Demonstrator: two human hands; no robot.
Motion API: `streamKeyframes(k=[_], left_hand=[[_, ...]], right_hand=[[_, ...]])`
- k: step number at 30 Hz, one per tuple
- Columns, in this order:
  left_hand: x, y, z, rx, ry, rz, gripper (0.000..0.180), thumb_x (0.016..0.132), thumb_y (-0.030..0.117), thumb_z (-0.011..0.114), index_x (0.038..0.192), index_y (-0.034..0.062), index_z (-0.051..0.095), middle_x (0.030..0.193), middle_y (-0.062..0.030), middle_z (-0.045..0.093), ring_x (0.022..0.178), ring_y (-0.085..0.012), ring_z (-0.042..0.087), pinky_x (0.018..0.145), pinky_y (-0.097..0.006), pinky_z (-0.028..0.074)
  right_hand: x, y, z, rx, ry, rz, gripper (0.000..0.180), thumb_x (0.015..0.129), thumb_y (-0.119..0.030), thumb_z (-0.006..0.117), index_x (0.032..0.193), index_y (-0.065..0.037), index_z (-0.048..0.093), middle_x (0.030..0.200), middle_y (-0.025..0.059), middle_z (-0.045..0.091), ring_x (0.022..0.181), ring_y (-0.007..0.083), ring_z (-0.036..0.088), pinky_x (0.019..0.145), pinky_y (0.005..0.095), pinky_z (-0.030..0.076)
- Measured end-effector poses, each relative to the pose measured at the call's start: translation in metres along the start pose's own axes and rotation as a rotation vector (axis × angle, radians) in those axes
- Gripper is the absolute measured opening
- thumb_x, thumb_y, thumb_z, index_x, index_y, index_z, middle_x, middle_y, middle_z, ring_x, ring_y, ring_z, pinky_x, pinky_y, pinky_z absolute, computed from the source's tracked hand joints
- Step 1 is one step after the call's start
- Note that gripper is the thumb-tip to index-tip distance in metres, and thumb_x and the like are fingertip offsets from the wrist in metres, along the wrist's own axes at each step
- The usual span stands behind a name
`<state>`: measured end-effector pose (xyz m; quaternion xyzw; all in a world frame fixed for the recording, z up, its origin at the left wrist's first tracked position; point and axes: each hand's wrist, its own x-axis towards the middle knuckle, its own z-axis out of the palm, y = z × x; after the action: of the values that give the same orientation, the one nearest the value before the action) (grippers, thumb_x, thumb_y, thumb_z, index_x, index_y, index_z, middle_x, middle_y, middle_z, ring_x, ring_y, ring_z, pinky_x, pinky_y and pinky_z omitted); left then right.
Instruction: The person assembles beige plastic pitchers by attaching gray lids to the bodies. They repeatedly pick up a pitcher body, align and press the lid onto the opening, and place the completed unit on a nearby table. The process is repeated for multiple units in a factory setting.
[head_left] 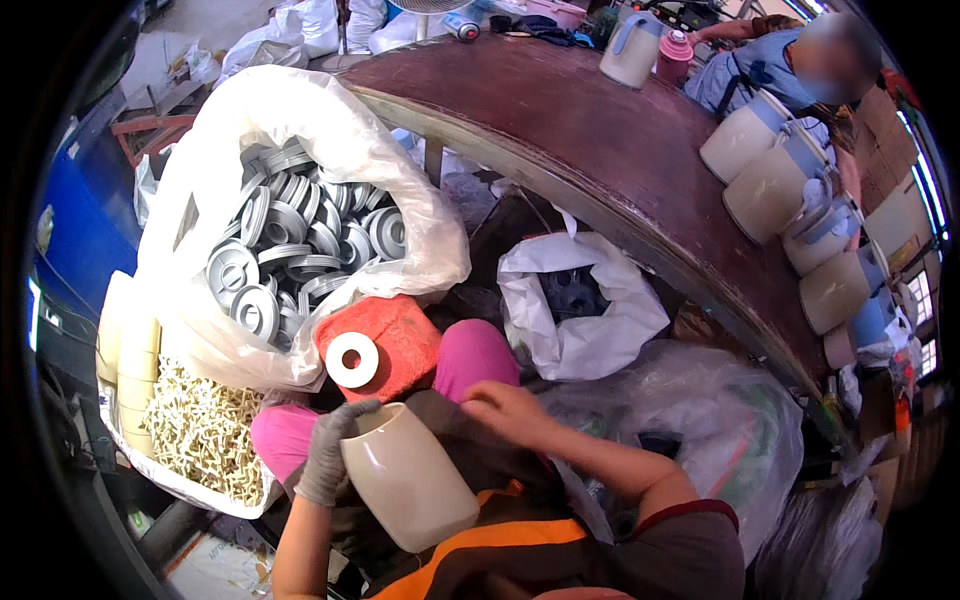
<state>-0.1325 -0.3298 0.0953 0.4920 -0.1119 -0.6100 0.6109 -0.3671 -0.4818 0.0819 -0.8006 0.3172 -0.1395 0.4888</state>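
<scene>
Fingers of the left hand (324, 455), in a thin grey cloth glove, are bent at the open mouth of a smooth, shiny cream pot (415, 485) and grip it by the rim. Some of them are hidden, so how those sit cannot be told. The cream pot leans across the person's lap, with its mouth tipped away from the body. The bare right hand (507, 411) is apart from the pot, just beside a knee in bright pink cloth (478, 352). Its fingers are curled; whether they pinch something small cannot be told.

Past the pot sits a rough red block (408, 340) with a flat cream ring (337, 372) lying on it. To the left, a white sack (215, 502) holds a heap of little cream bits (205, 435). Behind the block is a big white plastic bag (430, 255) full of round grey lids (232, 272). To its right is a smaller white bag (545, 340) with dark things inside.

Farther off is a long dark red table (560, 130). Cream jugs with pale blue tops (768, 190) stand along its right side, near a co-worker (745, 80) in blue-grey clothes.
</scene>
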Motion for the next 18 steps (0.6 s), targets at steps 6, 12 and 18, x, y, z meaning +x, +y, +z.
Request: streamKeyframes(k=[6,12,18], left_hand=[[0.023,-0.016,-0.014,0.118,0.000,-0.129,0.033,0.082,0.025,0.058,0.103,0.0000,0.060,0.101,-0.0115,0.063,0.092,-0.0203,0.061,0.085,-0.036,0.049],[0.018,-0.022,-0.024,0.098,-0.283,-0.066,0.014,0.076,0.016,0.061,0.083,0.0049,0.056,0.103,-0.0133,0.060,0.089,-0.0241,0.058,0.080,-0.033,0.048],[0.033,-0.010,-0.027,0.229,-0.238,-0.142,0.012,0.074,0.008,0.063,0.083,0.0047,0.056,0.099,-0.0117,0.060,0.087,-0.0220,0.058,0.078,-0.032,0.049]], right_hand=[[-0.124,0.202,-0.037,-0.240,-0.074,0.714,0.032,0.092,-0.031,0.046,0.091,-0.004,0.064,0.077,0.0104,0.066,0.063,0.0208,0.061,0.055,0.0359,0.049],[-0.246,0.281,0.068,-0.341,-0.113,0.860,0.034,0.090,-0.028,0.043,0.102,-0.002,0.062,0.103,0.0240,0.063,0.097,0.0409,0.060,0.080,0.0494,0.048],[-0.208,0.247,0.048,-0.410,0.074,0.925,0.031,0.089,-0.024,0.046,0.106,-0.002,0.059,0.102,0.0226,0.063,0.096,0.0395,0.061,0.081,0.0486,0.047]])
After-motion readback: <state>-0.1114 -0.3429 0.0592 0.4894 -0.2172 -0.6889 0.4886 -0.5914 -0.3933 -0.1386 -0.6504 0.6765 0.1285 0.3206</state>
